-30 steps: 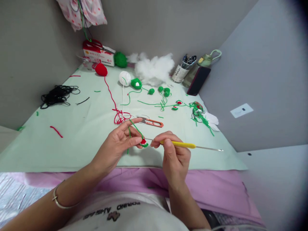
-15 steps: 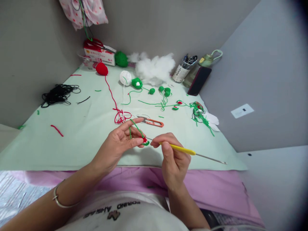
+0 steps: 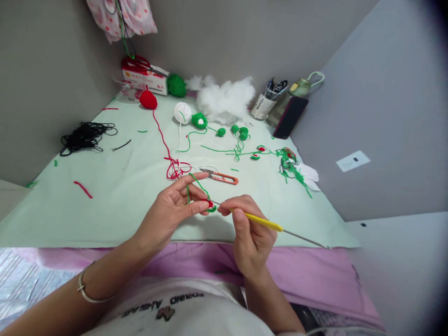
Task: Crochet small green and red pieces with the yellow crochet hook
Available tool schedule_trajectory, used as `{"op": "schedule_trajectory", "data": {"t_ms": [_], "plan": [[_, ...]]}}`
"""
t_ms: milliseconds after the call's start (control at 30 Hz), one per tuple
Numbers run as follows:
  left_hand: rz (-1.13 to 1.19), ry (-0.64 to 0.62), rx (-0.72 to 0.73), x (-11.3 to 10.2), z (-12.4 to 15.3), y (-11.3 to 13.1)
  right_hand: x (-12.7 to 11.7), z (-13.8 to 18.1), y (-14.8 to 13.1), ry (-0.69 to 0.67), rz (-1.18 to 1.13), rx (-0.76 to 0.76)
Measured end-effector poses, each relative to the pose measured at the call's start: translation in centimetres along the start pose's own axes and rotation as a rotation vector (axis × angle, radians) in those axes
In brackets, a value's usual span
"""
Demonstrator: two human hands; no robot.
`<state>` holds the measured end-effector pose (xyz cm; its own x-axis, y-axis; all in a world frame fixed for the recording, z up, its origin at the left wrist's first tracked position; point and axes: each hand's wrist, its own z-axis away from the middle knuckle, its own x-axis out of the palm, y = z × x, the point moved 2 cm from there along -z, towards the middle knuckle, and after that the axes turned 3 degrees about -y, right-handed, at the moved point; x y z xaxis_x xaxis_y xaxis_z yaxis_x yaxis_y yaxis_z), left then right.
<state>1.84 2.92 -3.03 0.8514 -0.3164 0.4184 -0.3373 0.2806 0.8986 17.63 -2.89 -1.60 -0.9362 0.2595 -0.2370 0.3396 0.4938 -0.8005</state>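
Tabletop (image 3: 105, 207), pale green, beside gray walls (image 3: 196, 37)

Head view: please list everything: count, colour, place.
hook: 1, yellow, front
piece: 1, red, green, front
snips: 1, orange, centre
yarn balls: 3, red, white, green, back
hank: 1, black, left
stuffing: 1, white, back
crochet bits: several, mostly green, centre
table: 1, mint, centre
scraps: several, mixed, table
box: 1, red, white, back
scissors: 1, red, on box
tub: 1, clear, left
cup: 1, clear, right
bottle: 1, green, right
phone: 1, dark, right
cloth: 1, pink, hanging
left hand: 1, bare, holding piece
right hand: 1, bare, holding hook
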Motion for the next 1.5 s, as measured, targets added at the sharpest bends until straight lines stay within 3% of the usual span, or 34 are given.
{"op": "schedule_trajectory", "data": {"t_ms": [733,1100,1500], "plan": [[-0.021,0.005,0.020,-0.03,0.16,-0.12,-0.09,0.11,-0.08,0.009,0.013,-0.010],[-0.041,-0.012,0.035,-0.08,0.19,-0.34,0.00,0.21,-0.13,-0.047,0.027,-0.070],[-0.059,-0.021,0.054,-0.22,0.19,-0.40,0.03,0.25,-0.04,-0.022,0.064,-0.115]]}}
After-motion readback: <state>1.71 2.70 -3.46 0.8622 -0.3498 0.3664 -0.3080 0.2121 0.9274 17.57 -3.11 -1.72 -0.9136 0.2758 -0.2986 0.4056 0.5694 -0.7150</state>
